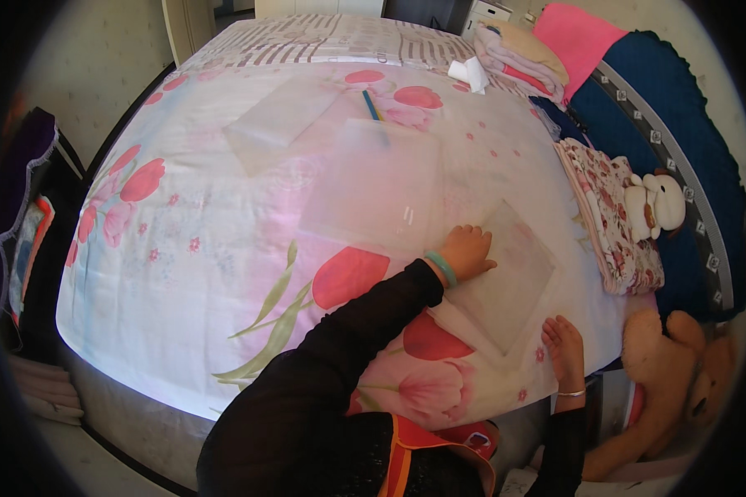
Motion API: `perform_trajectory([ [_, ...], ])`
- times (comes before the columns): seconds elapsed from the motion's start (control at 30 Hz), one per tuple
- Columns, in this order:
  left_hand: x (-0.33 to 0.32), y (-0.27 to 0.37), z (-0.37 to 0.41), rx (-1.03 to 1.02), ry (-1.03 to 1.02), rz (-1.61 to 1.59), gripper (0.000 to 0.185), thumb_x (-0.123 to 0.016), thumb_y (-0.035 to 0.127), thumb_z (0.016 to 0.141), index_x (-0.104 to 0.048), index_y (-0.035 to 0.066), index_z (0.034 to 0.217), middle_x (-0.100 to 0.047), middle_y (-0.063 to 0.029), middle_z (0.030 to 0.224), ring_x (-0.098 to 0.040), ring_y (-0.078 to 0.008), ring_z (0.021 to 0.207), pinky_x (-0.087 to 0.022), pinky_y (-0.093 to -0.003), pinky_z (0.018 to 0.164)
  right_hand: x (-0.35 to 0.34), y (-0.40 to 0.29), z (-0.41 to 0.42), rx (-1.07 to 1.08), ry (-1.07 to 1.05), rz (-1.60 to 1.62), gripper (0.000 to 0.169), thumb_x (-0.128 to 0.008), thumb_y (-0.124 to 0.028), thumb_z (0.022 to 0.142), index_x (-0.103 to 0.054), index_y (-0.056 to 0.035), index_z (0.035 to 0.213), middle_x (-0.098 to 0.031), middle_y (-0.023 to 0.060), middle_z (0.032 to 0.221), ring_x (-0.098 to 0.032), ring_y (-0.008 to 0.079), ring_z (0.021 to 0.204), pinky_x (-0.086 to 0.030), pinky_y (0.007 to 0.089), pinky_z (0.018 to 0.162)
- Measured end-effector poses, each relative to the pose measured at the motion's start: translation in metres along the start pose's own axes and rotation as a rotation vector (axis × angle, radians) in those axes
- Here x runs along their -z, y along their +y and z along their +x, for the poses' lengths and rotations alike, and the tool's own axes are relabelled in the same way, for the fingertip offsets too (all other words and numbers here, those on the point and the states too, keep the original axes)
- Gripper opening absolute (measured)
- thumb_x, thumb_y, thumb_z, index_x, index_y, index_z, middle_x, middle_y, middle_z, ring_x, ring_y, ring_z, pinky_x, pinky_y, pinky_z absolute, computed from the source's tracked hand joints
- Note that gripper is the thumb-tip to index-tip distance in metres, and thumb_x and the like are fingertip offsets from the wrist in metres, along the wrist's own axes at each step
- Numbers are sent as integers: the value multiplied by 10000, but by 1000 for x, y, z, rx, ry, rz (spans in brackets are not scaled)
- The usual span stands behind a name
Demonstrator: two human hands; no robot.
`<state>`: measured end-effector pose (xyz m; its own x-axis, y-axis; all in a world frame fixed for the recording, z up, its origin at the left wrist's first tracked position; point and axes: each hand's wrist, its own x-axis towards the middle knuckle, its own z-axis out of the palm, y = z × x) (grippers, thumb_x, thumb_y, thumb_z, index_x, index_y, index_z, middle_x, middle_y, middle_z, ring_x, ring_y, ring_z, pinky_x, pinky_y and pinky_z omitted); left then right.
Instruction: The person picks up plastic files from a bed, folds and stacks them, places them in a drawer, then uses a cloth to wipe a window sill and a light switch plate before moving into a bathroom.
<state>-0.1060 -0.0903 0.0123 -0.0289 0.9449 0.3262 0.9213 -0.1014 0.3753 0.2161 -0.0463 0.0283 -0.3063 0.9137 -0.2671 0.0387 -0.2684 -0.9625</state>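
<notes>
A stack of translucent plastic sleeves point(516, 273) lies slantwise on the floral bed sheet. My left hand point(468, 253), with a pale green bangle at its wrist, rests at the upper left edge of this stack, fingers apart. Beside the stack's lower right side is my right hand point(562, 351), palm turned toward the sleeves, holding nothing that shows. A larger translucent sleeve point(379, 186) lies flat up and left of my left hand. Farther up and left is another translucent sleeve point(280, 124). A blue strip-like object point(370, 104) extends from beneath the larger sleeve's top edge.
White tissue point(470, 73) and folded bedding point(522, 59) are at the far right of the bed. A folded floral quilt point(612, 217) and a white plush toy point(656, 205) sit along the right side. A brown teddy bear point(653, 373) is at the lower right.
</notes>
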Motion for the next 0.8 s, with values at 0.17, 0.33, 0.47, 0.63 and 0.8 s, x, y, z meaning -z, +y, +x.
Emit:
perform_trajectory([
  [0.17, -8, 5, -3, 29, 94, 52, 486, -613, 368, 786, -526, 18, 1112, -544, -173, 1032, -492, -321, 1017, -425, -429, 818, -37, 14, 6, -21, -164, 26, 337, -531, -167, 907, -454, 22, 1176, -565, 82, 1077, -547, 126, 944, -461, 229, 796],
  [0.33, 4, 15, -8, 45, -17, 87, 525, -632, 338, 771, -505, 16, 1166, -536, -171, 1054, -489, -330, 1011, -428, -433, 826, -76, 16, -3, 220, -130, -5, 457, -568, -99, 857, -400, 60, 1252, -551, 67, 1027, -531, 143, 901, -445, 251, 829],
  [0.47, 4, 41, -1, -105, -38, 12, 538, -631, 294, 779, -477, 10, 1209, -530, -195, 1097, -486, -350, 1018, -418, -432, 871, -20, 56, 7, 386, 182, -100, 555, -590, -96, 836, -351, 76, 1306, -518, 52, 981, -504, 128, 872, -440, 244, 800],
  [0.63, -8, 57, -12, -358, -18, 10, 532, -641, 292, 775, -490, -1, 1192, -549, -190, 1098, -507, -354, 1010, -425, -441, 850, 1, 43, -9, 433, 168, -361, 411, -581, -162, 849, -478, 52, 1185, -500, 21, 812, -444, 84, 702, -424, 238, 652],
  [0.8, -3, 98, -20, -420, -90, 148, 528, -644, 178, 798, -458, 47, 1274, -428, -196, 1316, -408, -348, 1207, -349, -414, 986, 35, 57, -38, 488, 67, -211, 346, -536, -121, 896, -489, 22, 1207, -567, 83, 1075, -529, 151, 1032, -439, 261, 872],
])
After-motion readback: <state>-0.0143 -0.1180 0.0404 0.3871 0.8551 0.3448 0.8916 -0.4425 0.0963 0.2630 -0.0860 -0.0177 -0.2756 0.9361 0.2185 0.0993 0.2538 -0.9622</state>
